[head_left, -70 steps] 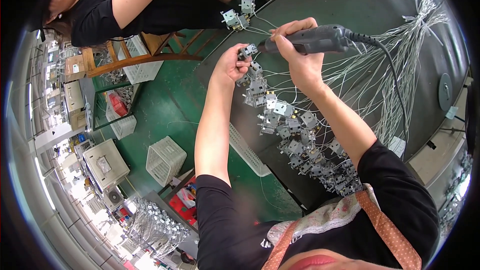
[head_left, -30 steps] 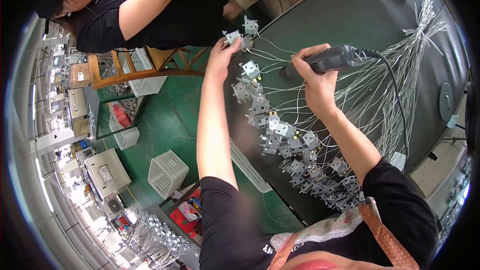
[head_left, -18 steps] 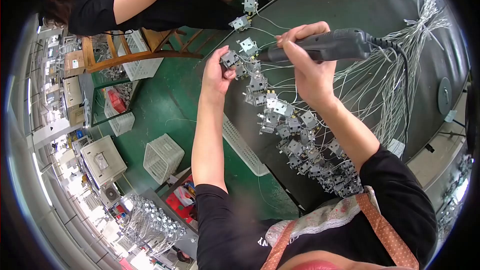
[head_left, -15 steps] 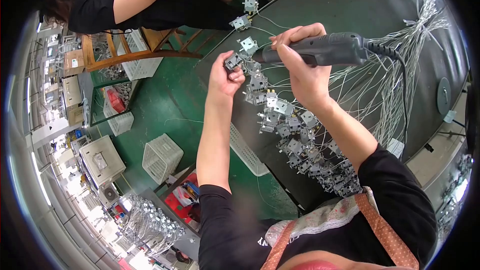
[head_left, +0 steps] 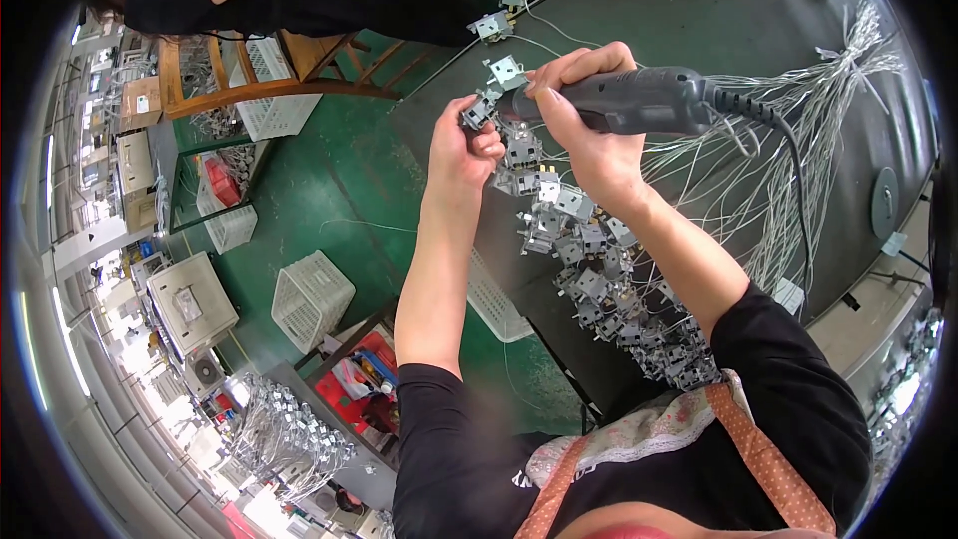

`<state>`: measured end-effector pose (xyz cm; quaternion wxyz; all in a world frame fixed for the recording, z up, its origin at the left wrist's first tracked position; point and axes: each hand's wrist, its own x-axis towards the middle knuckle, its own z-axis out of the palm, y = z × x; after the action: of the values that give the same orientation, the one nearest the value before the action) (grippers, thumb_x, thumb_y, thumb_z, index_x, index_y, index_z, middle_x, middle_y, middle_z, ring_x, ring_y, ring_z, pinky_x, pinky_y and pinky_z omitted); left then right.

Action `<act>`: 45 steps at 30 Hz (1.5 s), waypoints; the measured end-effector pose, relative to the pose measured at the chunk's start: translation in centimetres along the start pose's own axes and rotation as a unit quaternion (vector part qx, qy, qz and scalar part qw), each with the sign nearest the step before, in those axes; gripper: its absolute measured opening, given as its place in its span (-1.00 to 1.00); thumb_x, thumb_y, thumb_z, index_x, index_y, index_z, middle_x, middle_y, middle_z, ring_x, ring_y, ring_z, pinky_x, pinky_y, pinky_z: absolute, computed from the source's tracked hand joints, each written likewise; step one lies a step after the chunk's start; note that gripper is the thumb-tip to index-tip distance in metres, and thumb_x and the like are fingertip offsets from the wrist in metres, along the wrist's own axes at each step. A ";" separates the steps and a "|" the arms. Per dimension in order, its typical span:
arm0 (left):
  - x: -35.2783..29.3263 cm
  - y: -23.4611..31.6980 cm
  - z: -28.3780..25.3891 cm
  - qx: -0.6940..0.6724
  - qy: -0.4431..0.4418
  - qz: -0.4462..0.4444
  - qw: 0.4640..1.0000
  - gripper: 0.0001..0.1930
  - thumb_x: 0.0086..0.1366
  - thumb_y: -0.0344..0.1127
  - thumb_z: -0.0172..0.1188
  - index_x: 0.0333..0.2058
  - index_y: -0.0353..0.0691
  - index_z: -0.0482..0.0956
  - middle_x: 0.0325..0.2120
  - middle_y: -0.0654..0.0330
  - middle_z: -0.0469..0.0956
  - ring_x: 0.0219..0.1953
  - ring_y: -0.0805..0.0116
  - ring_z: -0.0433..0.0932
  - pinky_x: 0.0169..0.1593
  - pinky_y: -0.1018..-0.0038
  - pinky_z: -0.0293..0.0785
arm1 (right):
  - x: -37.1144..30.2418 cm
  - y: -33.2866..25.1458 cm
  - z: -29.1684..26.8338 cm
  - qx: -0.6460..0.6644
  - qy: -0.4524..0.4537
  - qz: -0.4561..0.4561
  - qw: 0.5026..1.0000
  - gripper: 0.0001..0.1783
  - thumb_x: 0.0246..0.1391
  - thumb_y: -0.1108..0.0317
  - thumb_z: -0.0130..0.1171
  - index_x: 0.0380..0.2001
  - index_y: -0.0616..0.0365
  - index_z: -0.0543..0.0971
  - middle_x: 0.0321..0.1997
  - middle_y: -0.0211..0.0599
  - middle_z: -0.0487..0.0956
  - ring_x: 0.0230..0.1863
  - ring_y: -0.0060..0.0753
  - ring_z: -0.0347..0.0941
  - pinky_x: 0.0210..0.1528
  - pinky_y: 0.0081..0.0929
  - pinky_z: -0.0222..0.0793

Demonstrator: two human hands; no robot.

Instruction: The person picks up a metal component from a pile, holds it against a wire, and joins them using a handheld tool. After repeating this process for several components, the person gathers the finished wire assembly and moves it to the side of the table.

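Left hand [head_left: 469,145] pinches a small grey bracket [head_left: 478,110]; right hand [head_left: 584,130] clenches the dark electric screwdriver [head_left: 644,100] against it.

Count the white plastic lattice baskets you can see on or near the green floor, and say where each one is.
4. One basket stands alone on the floor; a second is by the red bin; a third is under the wooden chair; a fourth leans at the table edge. Others may be hidden.

Wired parts fastened at bench.
Left hand [head_left: 465,145] pinched a bracket [head_left: 478,110]; right hand [head_left: 589,125] gripped a screwdriver [head_left: 639,100], tip against it, above the dark table [head_left: 699,10].
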<state>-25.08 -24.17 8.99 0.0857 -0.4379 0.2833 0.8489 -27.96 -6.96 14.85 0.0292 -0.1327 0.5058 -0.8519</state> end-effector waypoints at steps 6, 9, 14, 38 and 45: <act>0.7 0.1 -0.5 -0.007 0.003 -0.019 1.000 -0.79 0.22 -0.17 0.12 -0.51 -0.13 0.39 -0.75 0.21 0.39 -0.81 0.49 0.22 -0.69 0.57 0.09 | -0.1 0.5 0.0 -0.028 -0.006 -0.010 1.000 -0.71 0.00 0.70 0.09 -0.30 0.18 0.25 -0.34 -0.24 0.47 -0.23 -0.40 0.45 0.16 -0.16 0.36; 0.7 0.2 -0.8 0.011 0.017 -0.009 1.000 -0.79 0.23 -0.17 0.12 -0.50 -0.13 0.40 -0.75 0.22 0.39 -0.79 0.49 0.24 -0.67 0.57 0.13 | 0.0 0.5 0.1 -0.037 0.000 0.005 0.999 -0.72 0.01 0.71 0.07 -0.31 0.18 0.26 -0.34 -0.23 0.48 -0.23 -0.40 0.46 0.14 -0.16 0.37; -0.3 0.5 0.4 0.118 0.016 0.076 0.990 -0.81 0.24 -0.16 0.15 -0.38 -0.14 0.47 -0.68 0.21 0.45 -0.75 0.46 0.34 -0.64 0.53 0.21 | 0.9 0.5 -1.4 0.037 0.071 0.007 0.997 -0.77 -0.05 0.52 0.29 -0.33 0.21 0.44 -0.38 -0.38 0.52 -0.37 -0.64 0.42 -0.29 -0.62 0.39; 8.5 10.5 8.5 0.887 -0.087 0.156 0.426 -0.43 -0.08 -0.23 0.34 -0.04 -0.34 0.54 -0.23 -0.08 0.62 -0.17 0.17 0.60 -0.03 0.40 0.46 | 1.5 -0.7 -5.6 0.007 0.155 0.083 0.984 -0.76 -0.07 0.62 0.26 -0.34 0.20 0.43 -0.32 -0.28 0.51 -0.23 -0.43 0.44 -0.06 -0.43 0.36; 2.2 6.1 6.2 0.864 -0.071 0.353 0.353 -0.55 -0.03 -0.41 0.39 -0.16 -0.37 0.42 -0.22 -0.11 0.44 -0.17 -0.09 0.50 -0.06 0.21 0.46 | 1.5 -2.2 -4.8 0.008 0.134 0.063 0.989 -0.78 -0.04 0.60 0.23 -0.32 0.22 0.42 -0.31 -0.26 0.53 -0.21 -0.43 0.46 -0.06 -0.44 0.38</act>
<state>-33.12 -26.03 12.53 0.1283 0.0798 0.9817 0.1160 -30.43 -2.02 14.89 0.0159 0.0149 0.5053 -0.8627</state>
